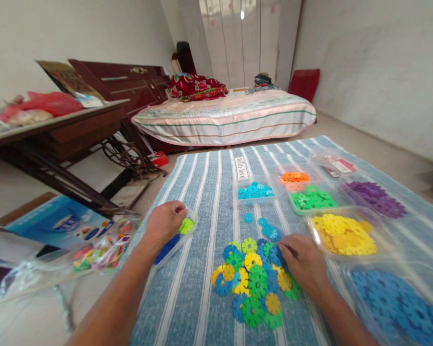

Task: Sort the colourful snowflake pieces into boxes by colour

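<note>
My left hand (166, 222) is held over a clear box (196, 223) with lime-green discs (186, 226) and dark blue discs (167, 248) in separate parts. Its fingers are curled together, and whatever they hold is hidden. At the right edge of a loose pile of notched plastic discs (257, 281) is my right hand (305, 262), fingertips pinched beside the blue and green pieces. I cannot make out what is between them. The pile mixes blue, green, yellow and lime discs. A few light blue discs (248, 217) lie just beyond it.
Clear boxes hold light blue (256, 191), orange (295, 178), green (313, 198), purple (375, 198), yellow (342, 234) and blue discs (393, 305). They stand on a striped cloth (193, 283). Left is a sewing-machine table (75, 125); behind is a bed (231, 122).
</note>
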`<state>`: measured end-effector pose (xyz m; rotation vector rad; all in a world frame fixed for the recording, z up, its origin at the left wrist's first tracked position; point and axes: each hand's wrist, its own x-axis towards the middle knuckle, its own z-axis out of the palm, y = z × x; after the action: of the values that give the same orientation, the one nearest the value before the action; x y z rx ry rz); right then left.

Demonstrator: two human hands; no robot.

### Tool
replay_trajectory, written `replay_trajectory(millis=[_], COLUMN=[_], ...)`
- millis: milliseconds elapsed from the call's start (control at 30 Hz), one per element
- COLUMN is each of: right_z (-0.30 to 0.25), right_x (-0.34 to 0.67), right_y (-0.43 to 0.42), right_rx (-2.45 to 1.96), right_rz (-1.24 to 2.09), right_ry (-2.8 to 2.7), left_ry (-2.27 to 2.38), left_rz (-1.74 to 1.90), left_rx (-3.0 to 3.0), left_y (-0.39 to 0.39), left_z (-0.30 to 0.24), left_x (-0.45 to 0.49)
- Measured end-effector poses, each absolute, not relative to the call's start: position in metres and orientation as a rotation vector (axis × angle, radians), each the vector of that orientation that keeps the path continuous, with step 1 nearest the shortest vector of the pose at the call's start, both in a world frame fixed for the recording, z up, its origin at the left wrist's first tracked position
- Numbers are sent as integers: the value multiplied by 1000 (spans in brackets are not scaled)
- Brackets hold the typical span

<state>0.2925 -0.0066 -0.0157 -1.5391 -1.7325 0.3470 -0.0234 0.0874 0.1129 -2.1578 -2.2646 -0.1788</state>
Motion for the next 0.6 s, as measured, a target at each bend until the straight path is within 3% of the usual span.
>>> replay_trajectory(millis=[200, 367, 600], right_z=[-17, -21, -12], right_x=[294, 297, 292], right_y=[-5, -2, -5], right_rx=[-1539, -1522, -1541], right_rz=[340, 326, 338], right_ry=[-1747, -1807, -1754], left_ry=[-1985, -2004, -2054], left_rz=[-166, -44, -107], left_rx=[-2725, -2695, -2769], left_y=[84, 97, 114], left_z=[95, 66, 47], left_x=[58, 108, 110])
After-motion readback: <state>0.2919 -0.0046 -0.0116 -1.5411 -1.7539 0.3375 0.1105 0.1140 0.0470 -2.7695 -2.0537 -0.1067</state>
